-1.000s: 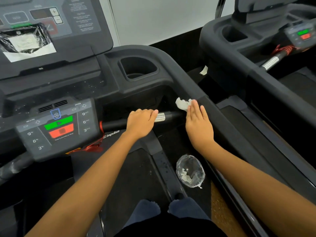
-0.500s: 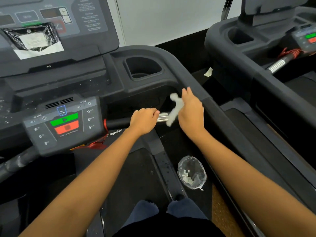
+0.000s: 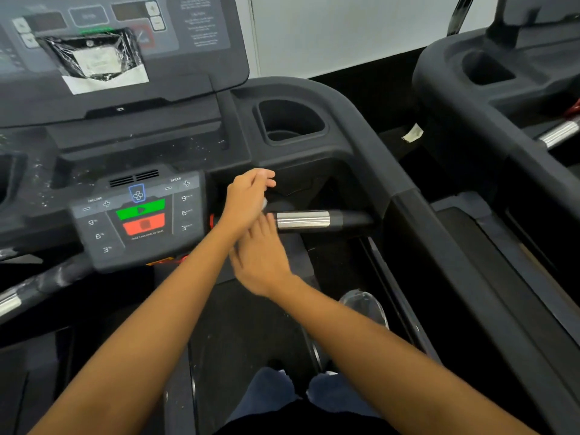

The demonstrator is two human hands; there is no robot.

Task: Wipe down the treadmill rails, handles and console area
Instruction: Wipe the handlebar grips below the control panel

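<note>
My left hand hovers just above the right crossbar handle, fingers loosely curled. A small scrap of white tissue peeks out under its palm. My right hand, blurred by motion, lies just below it with straight fingers that reach up to the left wrist and the black end of the handle. The handle's chrome sleeve is bare. The control panel with green and red buttons sits left of both hands. The console screen rises behind it, with plastic film stuck on.
A cup holder is sunk in the console top, beside the curved right side rail. A crumpled clear plastic bag lies on the deck edge under my right forearm. A second treadmill stands at right. The left handle shows at lower left.
My left hand let go of the handle and lifted off it. My right hand swung left from the rail end to under the left hand, and the tissue now shows at the left palm.
</note>
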